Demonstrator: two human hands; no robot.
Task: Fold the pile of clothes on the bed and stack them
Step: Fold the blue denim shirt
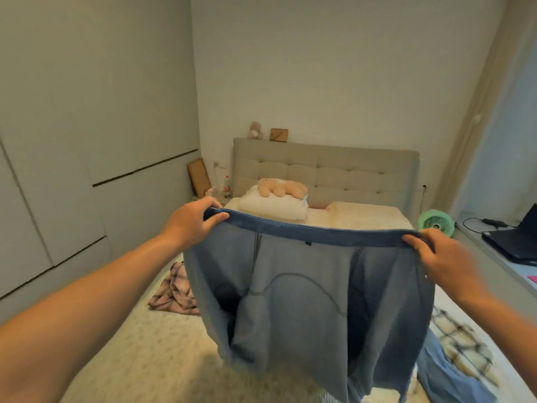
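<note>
Left hand (194, 221): pinches the left end of the waistband, thumb in front, fingers curled behind.
Right hand (441, 258): grips the right end of the same waistband.
Denim shorts (305, 303): held up and spread between the 2 hands, hanging above the bed (162, 359).
Pink plaid garment (174, 292): crumpled on the bed, left of the shorts.
Cream plaid garment (462, 341): lying on the bed at right, beside blue cloth (447, 376).
Pillow (273, 206): at the headboard, plush toy (280, 187) on top.

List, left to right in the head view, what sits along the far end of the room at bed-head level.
Leaning brown cardboard piece → clear red-labelled bottle → tan plush toy on the white pillow → round mint-green fan → black laptop.
</note>
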